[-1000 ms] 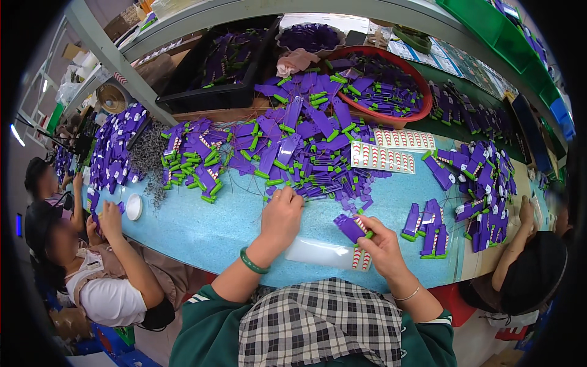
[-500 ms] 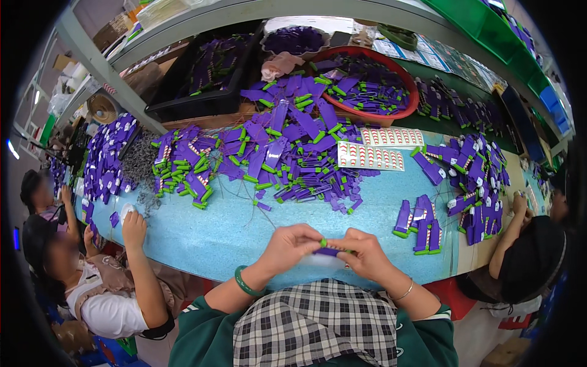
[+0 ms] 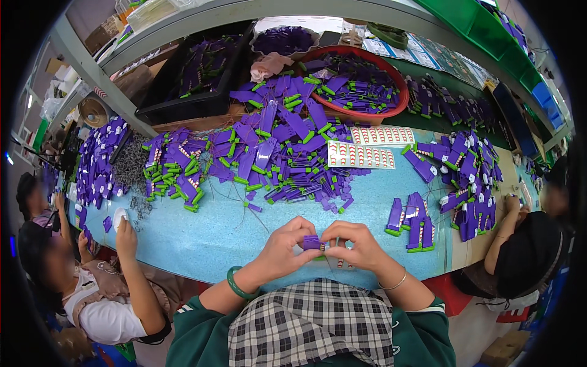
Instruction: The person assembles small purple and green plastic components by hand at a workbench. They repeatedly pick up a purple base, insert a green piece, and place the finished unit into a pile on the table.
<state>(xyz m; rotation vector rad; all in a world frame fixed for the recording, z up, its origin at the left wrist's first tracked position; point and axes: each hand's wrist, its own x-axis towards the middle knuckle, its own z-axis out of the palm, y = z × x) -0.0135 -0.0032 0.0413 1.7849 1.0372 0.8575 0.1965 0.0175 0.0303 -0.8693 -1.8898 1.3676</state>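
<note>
Close to the table's near edge, my left hand and my right hand meet around a small purple plastic piece with a green end. My left thumb and fingers pinch its left side, while my right fingertips close on its right end. Something pale with small marks shows under my right fingers, too small to make out. Beyond my hands spreads a heap of purple and green plastic pieces with thin wires. Two white sticker sheets with red curved marks lie at the heap's right. Several stickered purple pieces lie right of my hands.
A red basin and a black tray, both holding purple pieces, stand behind the heap. More pieces are piled at the right. Co-workers sit on both sides, one person's hand over the table's left. A metal shelf frame crosses above.
The piece between my hands has been turned, so its broad purple side now shows. My hands have shifted slightly, and the whole view has moved a little.
</note>
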